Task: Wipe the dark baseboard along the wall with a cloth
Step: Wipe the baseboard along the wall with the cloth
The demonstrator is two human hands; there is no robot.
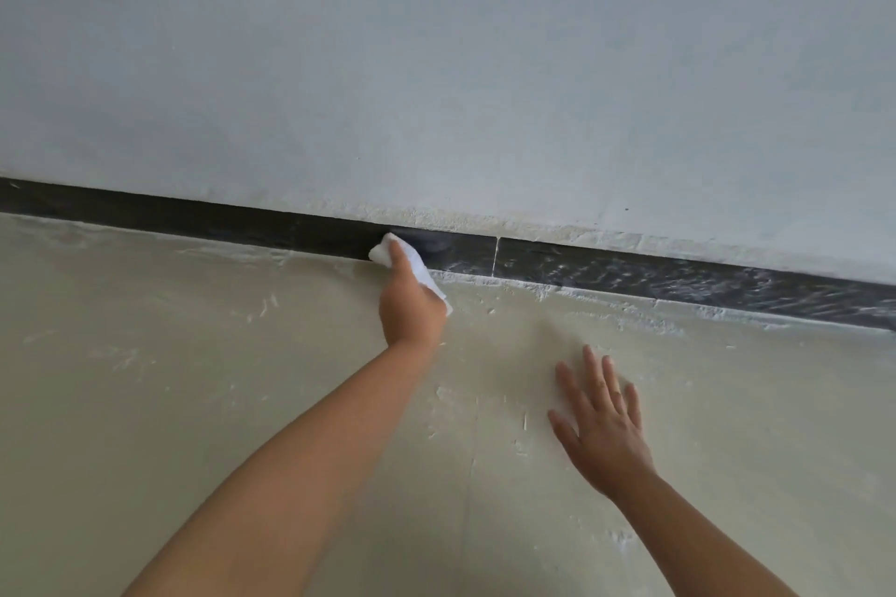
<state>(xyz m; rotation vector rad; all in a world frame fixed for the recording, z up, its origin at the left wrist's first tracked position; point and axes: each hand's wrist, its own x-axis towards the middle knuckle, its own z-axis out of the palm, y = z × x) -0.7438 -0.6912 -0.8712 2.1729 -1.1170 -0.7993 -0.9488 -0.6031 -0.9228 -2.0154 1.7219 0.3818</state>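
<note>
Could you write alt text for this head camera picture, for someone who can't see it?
A person's left hand presses a white cloth against the dark baseboard where wall meets floor. Their right hand lies flat, fingers spread, on the pale floor.

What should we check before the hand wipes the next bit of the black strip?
1. Cloth held in left hand: ok.
2. Cloth touching the baseboard: ok.
3. Right hand flat on the floor, fingers spread: ok.
4. Strip right of the seam free of white streaks: not ok.
5. Strip left of the cloth dark, no streaks: ok.
6. Cloth damp: cannot tell.
</note>
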